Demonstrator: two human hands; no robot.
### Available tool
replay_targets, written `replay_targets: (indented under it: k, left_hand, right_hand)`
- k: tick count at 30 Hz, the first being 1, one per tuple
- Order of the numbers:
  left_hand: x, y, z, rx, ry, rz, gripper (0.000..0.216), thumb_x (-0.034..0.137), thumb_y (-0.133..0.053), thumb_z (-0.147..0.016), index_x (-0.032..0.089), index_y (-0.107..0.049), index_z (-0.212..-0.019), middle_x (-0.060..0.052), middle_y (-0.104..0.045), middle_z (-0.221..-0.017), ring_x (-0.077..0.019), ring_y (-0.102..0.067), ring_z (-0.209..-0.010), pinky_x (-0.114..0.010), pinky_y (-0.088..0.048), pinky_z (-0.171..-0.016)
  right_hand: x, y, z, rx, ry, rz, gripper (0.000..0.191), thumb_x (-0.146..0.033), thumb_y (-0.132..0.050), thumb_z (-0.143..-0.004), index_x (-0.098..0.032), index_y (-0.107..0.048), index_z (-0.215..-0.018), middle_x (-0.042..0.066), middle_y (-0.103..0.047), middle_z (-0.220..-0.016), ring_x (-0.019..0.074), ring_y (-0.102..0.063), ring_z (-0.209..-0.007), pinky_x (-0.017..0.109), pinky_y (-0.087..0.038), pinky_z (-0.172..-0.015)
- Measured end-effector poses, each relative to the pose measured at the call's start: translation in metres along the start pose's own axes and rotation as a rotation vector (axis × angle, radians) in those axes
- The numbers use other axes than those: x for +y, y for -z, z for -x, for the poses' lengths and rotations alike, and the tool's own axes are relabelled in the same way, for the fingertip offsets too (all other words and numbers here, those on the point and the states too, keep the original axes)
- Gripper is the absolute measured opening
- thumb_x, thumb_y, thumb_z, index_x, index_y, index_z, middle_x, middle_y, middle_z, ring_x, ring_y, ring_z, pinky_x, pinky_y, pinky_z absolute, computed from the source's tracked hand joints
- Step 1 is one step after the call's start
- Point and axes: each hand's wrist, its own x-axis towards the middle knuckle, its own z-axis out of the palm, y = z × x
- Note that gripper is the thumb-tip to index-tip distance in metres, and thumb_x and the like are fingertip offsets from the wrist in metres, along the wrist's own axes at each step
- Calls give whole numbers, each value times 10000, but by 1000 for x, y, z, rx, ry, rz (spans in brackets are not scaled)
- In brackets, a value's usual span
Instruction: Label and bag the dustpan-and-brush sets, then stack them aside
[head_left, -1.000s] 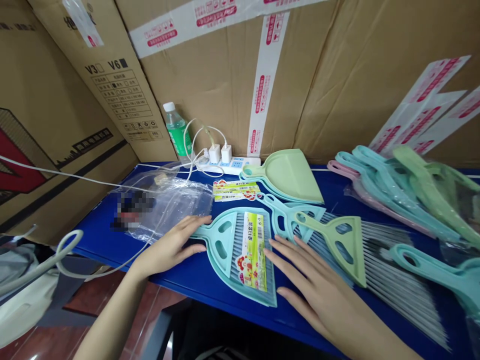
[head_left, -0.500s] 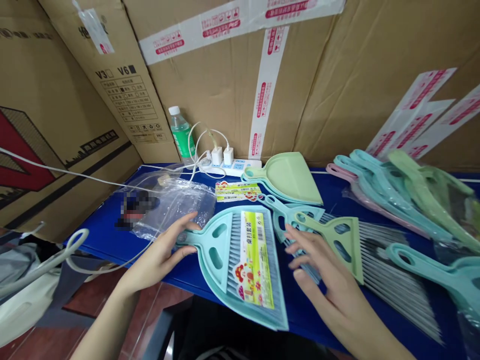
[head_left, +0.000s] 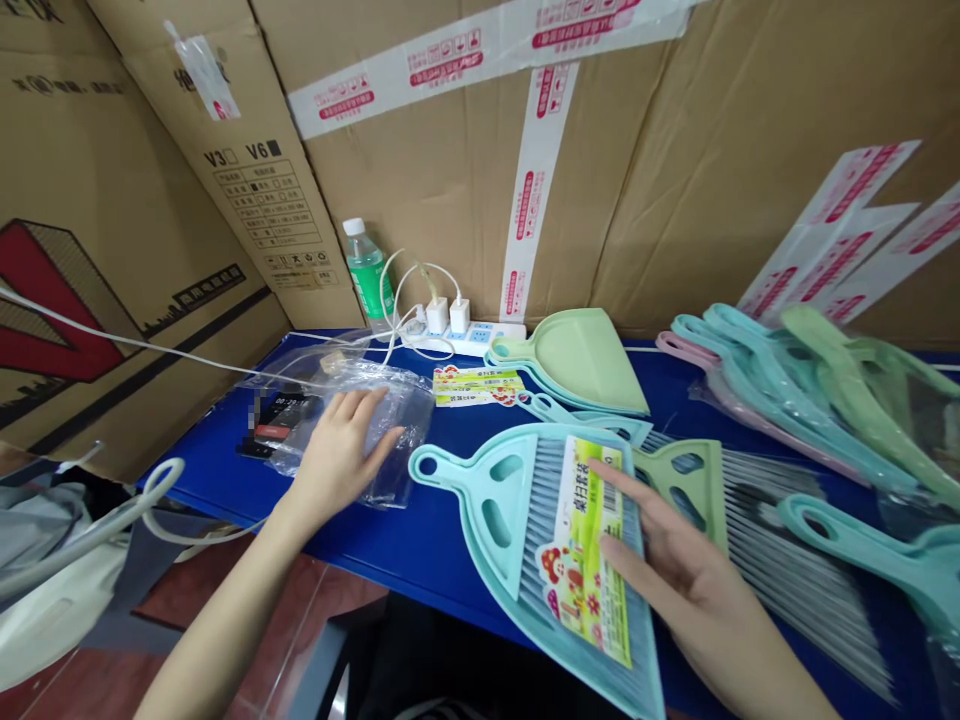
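Note:
My right hand (head_left: 694, 575) grips the open edge of a light blue dustpan (head_left: 517, 610), with thumb and a finger over the label and its other fingers mostly hidden. Inside the dustpan lies a matching small brush (head_left: 491, 490) with grey bristles, under a yellow-green label card (head_left: 596, 550). The dustpan's handle points left, away from both hands. My left hand (head_left: 337, 450) is over the clear plastic bags (head_left: 394, 475), fingers stretched out and thumb apart; whether it presses on the plastic I cannot tell.
Behind are stacked dustpans (head_left: 589, 355), label cards (head_left: 476, 385) and a power strip (head_left: 487, 338) beside a bottle (head_left: 367, 275). Bagged sets (head_left: 795, 380) and loose brushes (head_left: 795, 560) lie right. A phone (head_left: 281, 415) is partly under plastic; a cable (head_left: 157, 490) hangs left.
My left hand has let go of the dustpan's handle and moved up and left to the plastic bags. My right hand has taken the dustpan's edge, and the dustpan has shifted right.

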Motion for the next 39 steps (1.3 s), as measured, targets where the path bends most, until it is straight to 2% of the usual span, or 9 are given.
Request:
replay_targets:
  k: [3,6,11,16,23,27,30,35,39]
  left_hand:
    - [-8,-15,-7,-108,70,-207,495,399,-556,-884,71,-510,-1252,-200,-659,-1118,-355,-619,-1051,-488,-510,-901]
    - [-3,-22,-8,-210,143,-293,503,277,-558,-842,52,-468,-1283,-207,-674,-1102,-350,-646,-1039,-442,-538,-853]
    - [6,-20,-5,-262,220,-316,540,60,-421,-788,25,-392,-1326,-176,-724,-896,-313,-722,-793,-351,-550,-605]
    - [3,-13,-2,-293,243,-315,518,52,-402,-795,52,-404,-1313,-121,-732,-805,-290,-723,-700,-324,-529,-565]
    - [10,-3,7,-170,116,87,409,103,-491,-780,189,-557,-1175,9,-689,-734,-156,-642,-538,-256,-508,-571]
    - [22,3,1,-140,8,191,162,137,-515,-820,193,-659,-871,3,-626,-704,-114,-572,-511,-229,-469,-545]
    - [31,3,-4,-142,-14,181,167,124,-489,-830,190,-585,-710,-6,-603,-701,-124,-570,-546,-236,-447,-553]
    - [41,-4,-7,-212,3,186,123,94,-472,-814,216,-465,-791,28,-579,-650,-137,-543,-510,-242,-409,-527]
    - [48,-12,-9,-228,-14,247,164,86,-453,-805,225,-413,-882,41,-542,-666,-134,-508,-487,-245,-377,-511]
  right_hand:
    - [2,1,0,62,44,14,540,-464,-596,-878,-320,-474,-1383,92,-599,-1340,287,-654,-1085,396,-591,-852]
    - [4,1,0,92,62,11,552,-449,-600,-879,-340,-447,-1398,82,-588,-1356,281,-634,-1123,382,-588,-855]
    - [5,0,0,114,89,44,504,-467,-575,-890,-329,-469,-1363,89,-574,-1368,279,-630,-1129,375,-592,-844]
    - [9,1,2,106,105,66,489,-415,-545,-923,-360,-425,-1394,76,-514,-1430,266,-594,-1186,348,-586,-861]
    - [12,0,-1,96,196,126,462,-387,-491,-956,-351,-406,-1408,70,-450,-1487,263,-532,-1262,364,-553,-929]
    - [13,0,0,85,159,106,472,-409,-502,-948,-354,-403,-1407,61,-445,-1493,261,-537,-1256,341,-569,-897]
    - [11,-2,0,104,131,71,482,-437,-544,-922,-345,-432,-1382,72,-469,-1472,260,-557,-1234,333,-571,-887]
    - [5,-5,-1,143,126,44,470,-464,-580,-894,-330,-479,-1334,82,-525,-1423,254,-606,-1173,317,-586,-850]
    - [9,-3,0,90,119,115,521,-439,-526,-934,-335,-382,-1425,84,-573,-1374,236,-632,-1136,317,-595,-842]
